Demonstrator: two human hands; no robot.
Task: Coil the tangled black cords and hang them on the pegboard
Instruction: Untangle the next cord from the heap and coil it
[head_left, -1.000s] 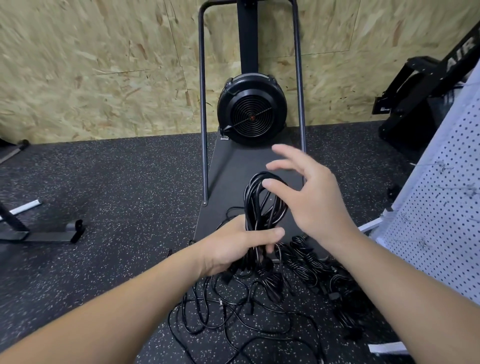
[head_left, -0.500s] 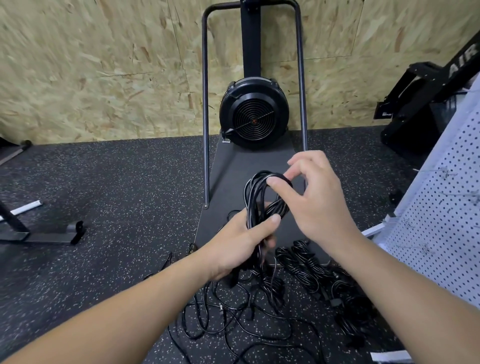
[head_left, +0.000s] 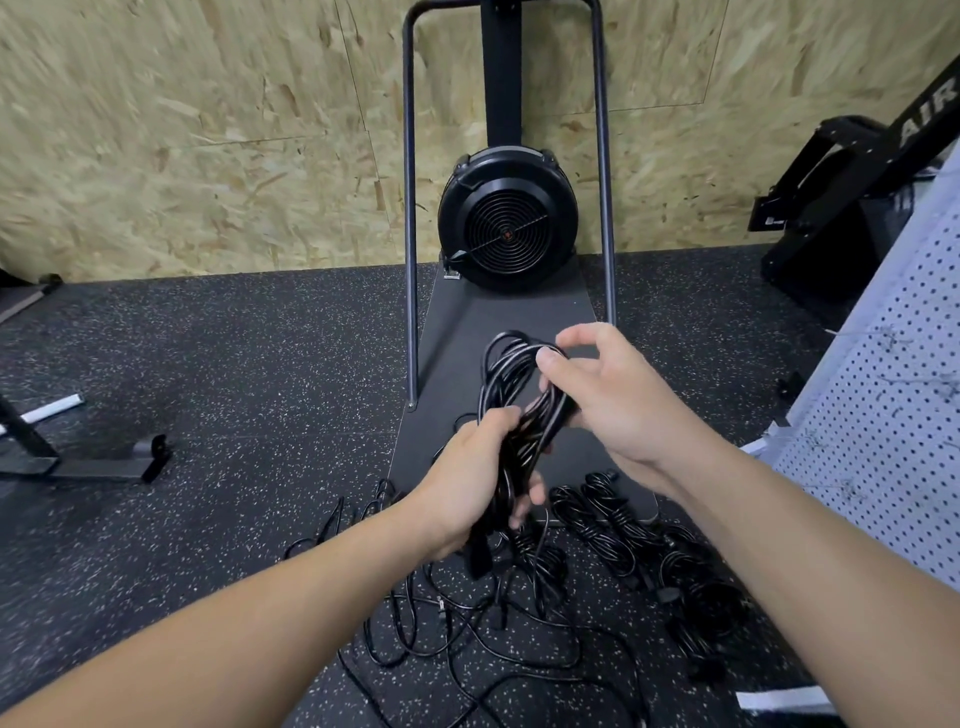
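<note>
loose cords (head_left: 467, 629) on floor, pegboard (head_left: 883, 415) right, fan machine (head_left: 508, 218) behind

L hand (head_left: 467, 483): grips coil (head_left: 511, 395) at lower end.
R hand (head_left: 613, 400): pinches coil's top loop.
Floor: loose cords (head_left: 467, 634); bundled cords (head_left: 623, 525).
Right: pegboard (head_left: 883, 415).

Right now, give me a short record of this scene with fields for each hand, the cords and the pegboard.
left hand: grips the lower part of the coil
right hand: pinches the top loops of the coil
loose cords: tangled on the floor below the hands
coiled cords: several bundles lying on the floor to the right of the tangle
pegboard: white, at the right edge; no cord seen hanging on the part in view
machine: black fan unit against the wall, straight ahead
</note>
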